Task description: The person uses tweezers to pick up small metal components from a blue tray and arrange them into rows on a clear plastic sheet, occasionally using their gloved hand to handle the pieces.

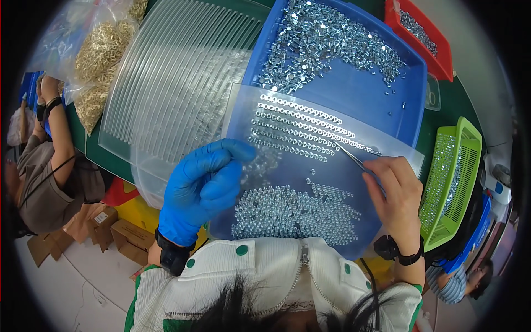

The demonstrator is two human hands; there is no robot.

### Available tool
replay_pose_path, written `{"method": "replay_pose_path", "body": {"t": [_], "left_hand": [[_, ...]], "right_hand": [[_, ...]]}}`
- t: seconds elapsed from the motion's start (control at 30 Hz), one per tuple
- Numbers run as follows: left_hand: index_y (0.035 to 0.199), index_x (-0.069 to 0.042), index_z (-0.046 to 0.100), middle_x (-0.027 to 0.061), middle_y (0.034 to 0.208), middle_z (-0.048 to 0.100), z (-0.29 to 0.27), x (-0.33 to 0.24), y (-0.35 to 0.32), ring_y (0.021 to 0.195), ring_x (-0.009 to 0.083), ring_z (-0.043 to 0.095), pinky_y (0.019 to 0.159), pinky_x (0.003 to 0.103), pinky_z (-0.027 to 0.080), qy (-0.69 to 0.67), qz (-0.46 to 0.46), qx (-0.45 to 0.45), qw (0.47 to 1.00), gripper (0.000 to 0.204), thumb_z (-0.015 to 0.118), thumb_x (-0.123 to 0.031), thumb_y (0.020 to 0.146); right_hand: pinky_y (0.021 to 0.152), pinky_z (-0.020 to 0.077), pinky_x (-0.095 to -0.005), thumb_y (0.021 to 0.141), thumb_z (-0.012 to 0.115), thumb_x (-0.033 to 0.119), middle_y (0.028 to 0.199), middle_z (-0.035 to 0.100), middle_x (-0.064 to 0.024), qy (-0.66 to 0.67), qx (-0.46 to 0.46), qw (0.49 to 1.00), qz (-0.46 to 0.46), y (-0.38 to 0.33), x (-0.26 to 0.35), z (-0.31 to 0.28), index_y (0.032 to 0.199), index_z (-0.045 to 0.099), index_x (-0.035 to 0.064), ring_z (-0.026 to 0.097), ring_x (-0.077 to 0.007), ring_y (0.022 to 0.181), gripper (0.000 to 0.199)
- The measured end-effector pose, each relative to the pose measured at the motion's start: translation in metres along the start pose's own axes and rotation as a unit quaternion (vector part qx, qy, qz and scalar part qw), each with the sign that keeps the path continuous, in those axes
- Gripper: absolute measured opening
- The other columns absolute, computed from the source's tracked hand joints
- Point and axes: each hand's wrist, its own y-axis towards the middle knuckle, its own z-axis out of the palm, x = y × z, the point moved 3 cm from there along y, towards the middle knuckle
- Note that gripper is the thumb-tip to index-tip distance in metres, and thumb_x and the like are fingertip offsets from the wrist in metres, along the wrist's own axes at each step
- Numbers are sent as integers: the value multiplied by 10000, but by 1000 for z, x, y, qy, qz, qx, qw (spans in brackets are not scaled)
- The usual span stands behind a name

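My right hand [395,193], bare, pinches a pair of metal tweezers [352,156]. Their tips reach the end of a row of small shiny ring-like pieces [301,126], which lie in several slanting lines on a translucent plastic sheet [387,144]. My left hand [202,185], in a blue glove, is curled over the sheet's left side; whatever its fingers hold, if anything, is hidden. Beside its fingertips, some clear pieces [263,164] look blurred. Closer to me, a dense patch of small clear round pieces [293,214] covers the sheet.
Beyond the sheet stands a blue tray [354,88] of small metal pieces. A ribbed clear panel [177,72] and bags of gold-coloured parts [105,52] lie left. At right are a red bin [445,61] and a green basket [467,166]. Other people sit on both sides.
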Motion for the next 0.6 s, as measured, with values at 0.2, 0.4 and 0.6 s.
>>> {"method": "replay_pose_path", "body": {"t": [0.2,0.4,0.6], "left_hand": [[1150,120,447,10,528,339,-1,1,0,387,68,282,345,223,248,-21,-2,3,1000,324,380,-109,931],[1124,113,386,-1,529,324,-1,1,-1,377,57,253,348,222,251,-12,4,-2,1000,281,352,-90,933],[1128,117,384,2,528,326,0,1,-1,376,61,257,347,225,254,-10,10,-5,1000,291,351,-94,931]], "right_hand": [[575,467,-323,670,695,-10,838,580,-85,27,11,999,-28,14,5,5,883,620,39,576,-246,709,232],[579,470,-323,667,697,1,841,581,-79,34,18,998,-42,20,8,7,887,621,49,572,-240,715,238],[576,468,-323,668,695,4,842,582,-75,38,22,998,-44,20,9,8,890,620,51,569,-235,718,240]]}}
